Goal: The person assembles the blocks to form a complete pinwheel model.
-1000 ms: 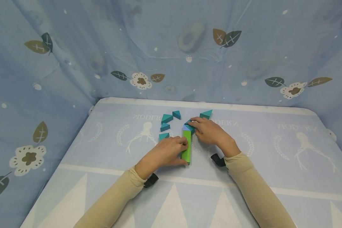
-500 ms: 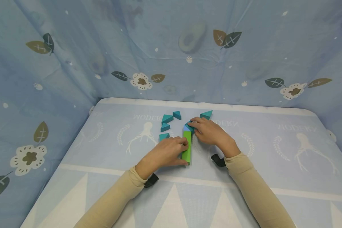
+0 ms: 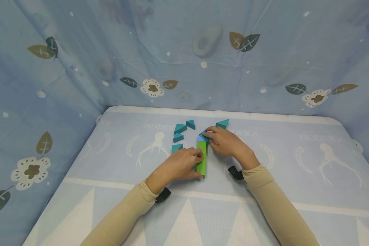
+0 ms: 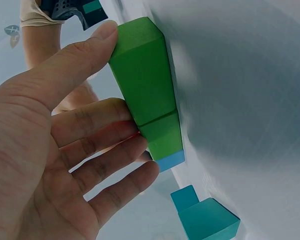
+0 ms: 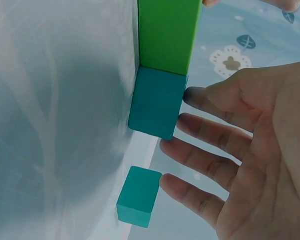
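Observation:
A row of two green blocks lies on the table, and a seam between them shows in the left wrist view. My left hand touches their upper edge with its fingertips, thumb at the near end. A light blue triangular block adjoins the far end of the green row. Beside it sit teal triangular blocks, partly hidden in the head view by my right hand. In the right wrist view, that hand's thumb and fingertips rest along the upper edge of the nearest teal block, fingers lightly bent.
Several teal triangular blocks are scattered to the left of the row. Another teal block stands behind my right hand. The patterned table cover runs back to a blue curtain with leaves and flowers.

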A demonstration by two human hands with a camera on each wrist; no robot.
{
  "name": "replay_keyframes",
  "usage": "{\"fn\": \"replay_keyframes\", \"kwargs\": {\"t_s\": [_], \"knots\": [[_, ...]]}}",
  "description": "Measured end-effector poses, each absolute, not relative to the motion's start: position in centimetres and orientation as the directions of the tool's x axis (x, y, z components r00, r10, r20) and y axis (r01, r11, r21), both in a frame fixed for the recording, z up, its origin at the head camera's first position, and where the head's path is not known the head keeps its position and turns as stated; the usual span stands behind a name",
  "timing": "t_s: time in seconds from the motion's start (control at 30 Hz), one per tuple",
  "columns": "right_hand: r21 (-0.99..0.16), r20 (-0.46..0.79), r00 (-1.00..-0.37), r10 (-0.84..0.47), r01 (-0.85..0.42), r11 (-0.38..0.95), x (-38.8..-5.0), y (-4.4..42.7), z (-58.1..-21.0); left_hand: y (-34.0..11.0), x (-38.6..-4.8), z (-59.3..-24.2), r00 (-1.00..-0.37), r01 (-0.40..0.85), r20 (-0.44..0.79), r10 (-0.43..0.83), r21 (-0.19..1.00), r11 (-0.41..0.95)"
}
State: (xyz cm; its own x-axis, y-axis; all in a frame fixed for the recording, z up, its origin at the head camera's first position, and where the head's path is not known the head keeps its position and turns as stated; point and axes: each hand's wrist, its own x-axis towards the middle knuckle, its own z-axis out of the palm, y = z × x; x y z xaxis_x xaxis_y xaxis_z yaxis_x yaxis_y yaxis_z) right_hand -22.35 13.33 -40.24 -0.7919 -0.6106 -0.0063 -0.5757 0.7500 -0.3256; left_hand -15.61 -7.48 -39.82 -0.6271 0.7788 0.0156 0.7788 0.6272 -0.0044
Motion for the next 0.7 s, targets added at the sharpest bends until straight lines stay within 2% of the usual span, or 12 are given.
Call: {"fn": "replay_keyframes", "kwargs": {"t_s": [0.33,0.57,0.7], "knots": [[-0.322,0.035,-0.848,-0.529,-0.511,0.797,-23.4,16.1,-39.6,-7.5,-15.7,-39.8,-0.634,0.773,0.022,0.773,0.032,0.633],[-0.332,0.007,-0.907,-0.422,-0.4,0.854,-24.3,18.4,-40.0,-7.5,-15.7,-39.8,-0.635,0.772,0.024,0.772,0.045,0.634],[-0.336,-0.013,-0.912,-0.41,-0.382,0.861,-24.4,18.8,-40.2,-7.5,-15.6,-39.8,-0.637,0.771,0.021,0.771,0.042,0.636]]}}
